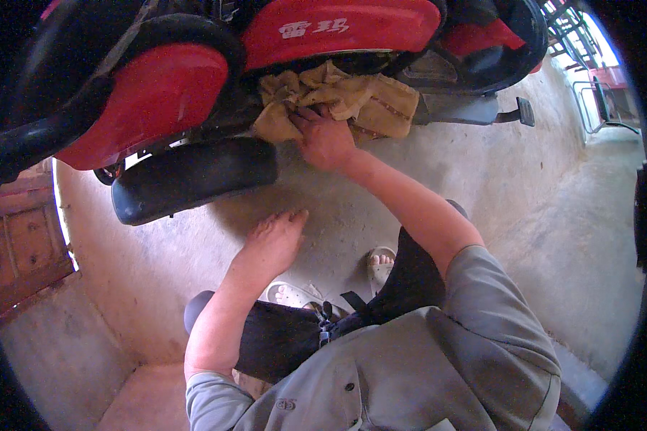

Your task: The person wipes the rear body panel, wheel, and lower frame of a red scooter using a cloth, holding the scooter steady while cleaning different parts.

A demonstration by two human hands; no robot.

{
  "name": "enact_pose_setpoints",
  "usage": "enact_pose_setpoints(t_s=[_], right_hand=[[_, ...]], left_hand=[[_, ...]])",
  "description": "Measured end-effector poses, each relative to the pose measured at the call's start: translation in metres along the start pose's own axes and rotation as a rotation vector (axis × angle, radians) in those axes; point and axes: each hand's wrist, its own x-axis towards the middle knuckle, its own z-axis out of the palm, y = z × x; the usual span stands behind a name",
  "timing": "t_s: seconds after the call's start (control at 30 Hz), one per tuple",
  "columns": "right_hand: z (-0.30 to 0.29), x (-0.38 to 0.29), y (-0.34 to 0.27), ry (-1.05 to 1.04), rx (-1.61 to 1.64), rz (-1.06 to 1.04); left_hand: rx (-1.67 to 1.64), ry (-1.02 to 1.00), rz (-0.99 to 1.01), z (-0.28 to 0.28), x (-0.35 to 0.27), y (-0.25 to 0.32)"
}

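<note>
A crumpled tan cloth (385,105) lies against the lower side of a red and black vehicle, seemingly an electric scooter or trike, below its red side panel (339,32). My right hand (326,137) presses on the cloth, its fingertips partly hidden in the folds. Lower and to the left, my left hand (277,240) hangs over the floor with fingers loosely bent, touching nothing visible. A black rounded part, like a fender or footrest (194,178), juts out above and left of it.
A pedal-like part (524,111) sticks out at the vehicle's right end. My sandalled feet (380,264) stand on the concrete floor (550,215). A wooden door (24,242) is at far left, and a metal-framed chair (604,110) at upper right.
</note>
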Motion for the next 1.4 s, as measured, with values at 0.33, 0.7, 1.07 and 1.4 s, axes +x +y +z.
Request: enact_pose_setpoints(t_s=[0.33, 0.7, 1.07, 1.4], right_hand=[[0.000, 0.006, 0.067, 0.181, 0.000, 0.062], [0.013, 0.032, 0.084, 0.306, 0.203, 0.368], [0.028, 0.072, -0.023, 0.200, 1.043, 0.424], [0.002, 0.044, -0.043, 0.303, 0.559, -0.160]], left_hand=[[0.022, -0.022, -0.033, -0.010, -0.002, 0.002], [0.027, -0.052, -0.058, -0.014, 0.001, 0.010], [0.006, 0.036, 0.071, -0.003, 0.009, 0.013], [0.024, 0.004, 0.101, -0.008, 0.013, 0.012]])
